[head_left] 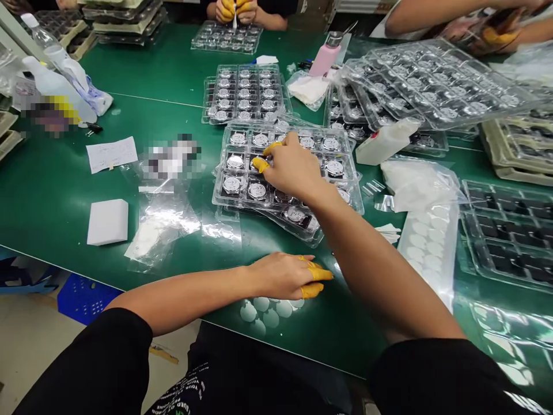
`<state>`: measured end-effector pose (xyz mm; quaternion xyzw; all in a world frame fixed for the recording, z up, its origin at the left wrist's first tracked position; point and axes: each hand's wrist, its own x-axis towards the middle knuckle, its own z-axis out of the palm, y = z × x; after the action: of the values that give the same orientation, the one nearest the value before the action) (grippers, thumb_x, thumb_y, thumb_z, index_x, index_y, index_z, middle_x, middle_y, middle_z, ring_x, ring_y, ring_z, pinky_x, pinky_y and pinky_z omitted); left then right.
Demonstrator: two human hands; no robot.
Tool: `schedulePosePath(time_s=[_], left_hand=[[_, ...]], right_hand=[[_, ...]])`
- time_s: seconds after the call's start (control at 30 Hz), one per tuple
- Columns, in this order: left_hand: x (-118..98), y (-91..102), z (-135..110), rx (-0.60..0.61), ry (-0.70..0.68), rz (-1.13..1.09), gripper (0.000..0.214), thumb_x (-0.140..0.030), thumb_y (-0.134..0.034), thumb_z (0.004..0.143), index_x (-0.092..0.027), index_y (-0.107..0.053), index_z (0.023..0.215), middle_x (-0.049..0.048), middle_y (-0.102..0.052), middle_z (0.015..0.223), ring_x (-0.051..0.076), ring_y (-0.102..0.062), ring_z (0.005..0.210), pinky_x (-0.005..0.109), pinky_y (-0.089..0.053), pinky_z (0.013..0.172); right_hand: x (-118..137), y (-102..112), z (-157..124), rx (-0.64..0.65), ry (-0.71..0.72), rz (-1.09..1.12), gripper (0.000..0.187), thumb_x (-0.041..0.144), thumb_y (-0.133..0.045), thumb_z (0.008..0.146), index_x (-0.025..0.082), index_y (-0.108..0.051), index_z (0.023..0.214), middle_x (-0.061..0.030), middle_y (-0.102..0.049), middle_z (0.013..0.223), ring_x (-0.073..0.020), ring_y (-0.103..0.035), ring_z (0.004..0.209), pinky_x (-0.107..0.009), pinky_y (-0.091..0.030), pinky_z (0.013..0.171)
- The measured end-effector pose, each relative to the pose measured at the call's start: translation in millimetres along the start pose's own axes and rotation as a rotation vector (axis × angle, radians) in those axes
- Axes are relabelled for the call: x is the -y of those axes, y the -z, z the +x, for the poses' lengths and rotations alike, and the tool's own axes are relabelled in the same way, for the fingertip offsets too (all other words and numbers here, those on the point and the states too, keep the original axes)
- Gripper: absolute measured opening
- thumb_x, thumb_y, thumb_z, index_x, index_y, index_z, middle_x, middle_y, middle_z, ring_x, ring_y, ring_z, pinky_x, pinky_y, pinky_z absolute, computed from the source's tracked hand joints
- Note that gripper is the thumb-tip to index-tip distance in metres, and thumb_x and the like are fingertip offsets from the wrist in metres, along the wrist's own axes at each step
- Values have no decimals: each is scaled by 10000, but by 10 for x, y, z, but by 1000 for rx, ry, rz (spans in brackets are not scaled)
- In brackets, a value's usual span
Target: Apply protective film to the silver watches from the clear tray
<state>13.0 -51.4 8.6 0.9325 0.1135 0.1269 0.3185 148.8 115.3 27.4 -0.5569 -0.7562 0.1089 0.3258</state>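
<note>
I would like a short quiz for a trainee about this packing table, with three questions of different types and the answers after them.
1. True or false: the right hand reaches into a clear tray of watch faces.
2. Multiple choice: where does the left hand rest? A) on the white foam block B) on the green table near the front edge, beside round white stickers C) on the pink bottle
3. What colour are the finger covers on the person's fingertips?

Key:
1. True
2. B
3. Yellow
</note>
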Motion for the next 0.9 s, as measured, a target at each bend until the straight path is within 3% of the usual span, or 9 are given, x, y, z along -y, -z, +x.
schedulePosePath(time_s=[0.17,0.3,0.37,0.47,0.57,0.63,0.73,0.9], left_hand=[[12,-4,-9,-98,220,-32,389,-380,-565,1003,-170,-674,1312,90,-792,1150,246,-744,1127,381,-573,1056],[24,52,-11,-158,280,-177,403,-390,-613,971,-182,-678,1311,72,-804,1108,231,-771,1038,353,-611,954],[31,76,-8,-194,297,-301,389,-368,-636,954,-188,-682,1295,55,-802,1128,208,-766,1063,333,-597,990],[45,91,9,-240,334,-478,415,-363,-707,902,-185,-680,1277,49,-799,1146,187,-759,1081,323,-575,1033],[58,88,29,-261,363,-604,628,-368,-836,780,-178,-624,1339,60,-803,1110,192,-763,1048,330,-582,1012],[60,86,39,-250,371,-643,740,-364,-886,715,-183,-589,1368,55,-807,1058,188,-768,990,326,-590,978],[44,99,42,-191,389,-605,660,-370,-892,702,-193,-637,1284,38,-803,987,181,-764,928,310,-588,920],[-8,140,34,-213,432,-538,598,-364,-876,704,-205,-671,1244,7,-787,918,167,-745,868,278,-568,845]], right_hand=[[94,-122,170,83,-105,16,349,426,-764,852,151,-610,1002,-116,-509,1065,-224,-571,933,-445,-521,870],[266,20,156,46,-130,88,325,384,-751,863,202,-560,1052,-68,-561,947,-221,-553,894,-408,-496,808],[389,247,-47,-61,-150,188,306,400,-715,895,219,-538,1068,-48,-561,909,-208,-559,876,-380,-480,763],[555,725,-670,-155,-274,453,420,464,-759,852,250,-498,1103,2,-540,825,-152,-550,716,-314,-440,628],[571,1066,-1416,153,-555,703,670,461,-922,640,264,-465,1089,66,-538,672,-99,-466,513,-251,-344,477],[490,1103,-1770,275,-759,768,739,457,-967,529,247,-456,1020,84,-542,592,-76,-406,447,-219,-277,414],[372,981,-1982,358,-933,828,808,457,-988,444,249,-419,979,92,-572,572,-54,-347,383,-193,-231,355],[438,820,-1988,222,-1007,896,881,417,-1012,363,257,-400,976,91,-610,603,-53,-367,364,-178,-251,331]])
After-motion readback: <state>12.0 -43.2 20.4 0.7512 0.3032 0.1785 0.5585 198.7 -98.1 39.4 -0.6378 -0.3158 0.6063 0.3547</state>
